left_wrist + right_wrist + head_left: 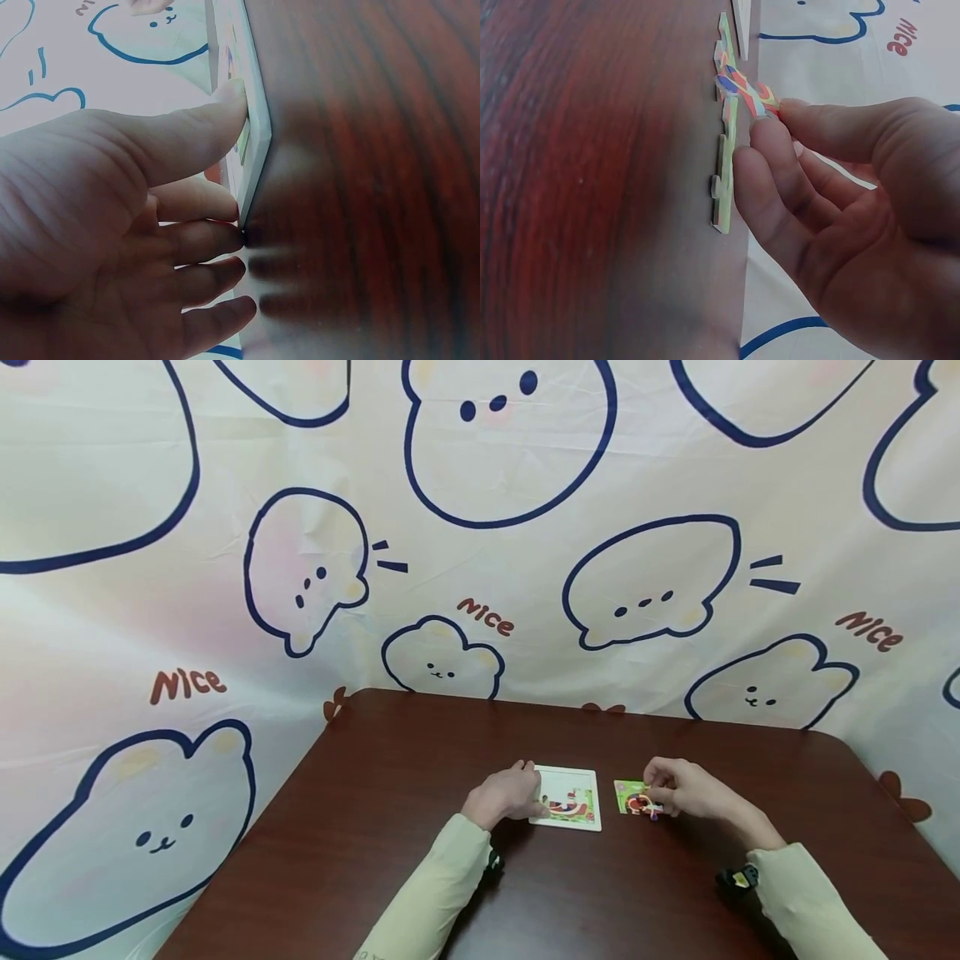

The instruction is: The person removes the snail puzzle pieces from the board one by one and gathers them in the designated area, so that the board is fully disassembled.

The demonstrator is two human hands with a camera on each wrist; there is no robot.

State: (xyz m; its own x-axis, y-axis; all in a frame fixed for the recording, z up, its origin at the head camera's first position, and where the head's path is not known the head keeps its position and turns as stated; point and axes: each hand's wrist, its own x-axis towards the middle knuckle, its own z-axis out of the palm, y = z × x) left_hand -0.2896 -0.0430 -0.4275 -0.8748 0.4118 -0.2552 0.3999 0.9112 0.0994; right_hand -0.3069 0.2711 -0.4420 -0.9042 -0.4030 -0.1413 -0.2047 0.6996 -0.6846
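A white-rimmed picture puzzle tray [597, 802] lies on the table, its lower part filled with a coloured picture. At its left side is my left hand [510, 793]. In the left wrist view, the thumb [232, 105] rests on the tray's rim [259, 127], and the other fingers extend loosely beside its edge. My right hand [678, 785] pinches a small colourful jigsaw piece [746, 88] between thumb and fingertips. Close under that hand are green jigsaw pieces [622, 795], right of the tray. In the right wrist view, the held piece tilts up over the green pieces [726, 172].
The dark brown wooden table [360, 810] reaches back to a pale curtain [525, 568] printed with cartoon animals. A black wrist strap [738, 878] sits at the right cuff. Both forearms wear light sleeves [435, 885].
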